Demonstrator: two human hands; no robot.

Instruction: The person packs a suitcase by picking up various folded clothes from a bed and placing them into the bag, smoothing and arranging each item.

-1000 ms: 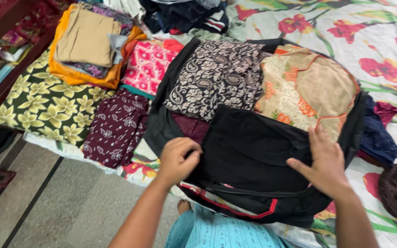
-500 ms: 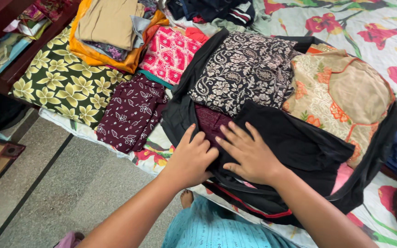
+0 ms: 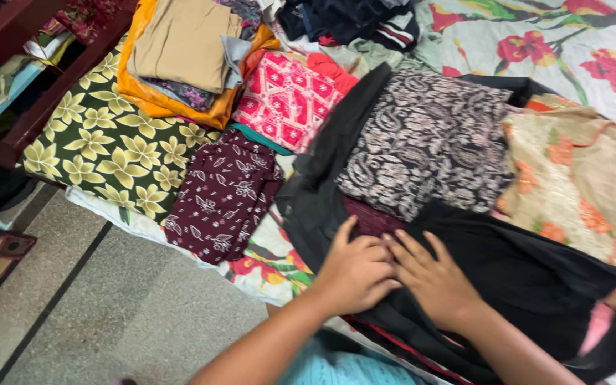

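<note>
My left hand (image 3: 354,271) and my right hand (image 3: 433,279) lie side by side, palms down, on a folded black garment (image 3: 522,271) in an open black bag (image 3: 315,192) on the bed. The fingers point away from me and press the cloth near a dark maroon piece (image 3: 368,217) beneath. Behind it in the bag sit a folded black-and-white paisley garment (image 3: 429,142) and a beige garment with orange flowers (image 3: 579,178). I cannot tell if either hand grips the cloth.
Left of the bag lie a maroon printed garment (image 3: 222,196), a pink patterned one (image 3: 286,100), a green cloth with cream flowers (image 3: 101,139) and an orange-and-tan folded stack (image 3: 180,57). Dark clothes (image 3: 344,18) heap at the back. The floral bedsheet (image 3: 536,43) covers the bed; grey floor (image 3: 108,314) lies left.
My right hand moved from the bag's right edge to beside my left hand on the black garment. The view shifted, so everything slid right and down.
</note>
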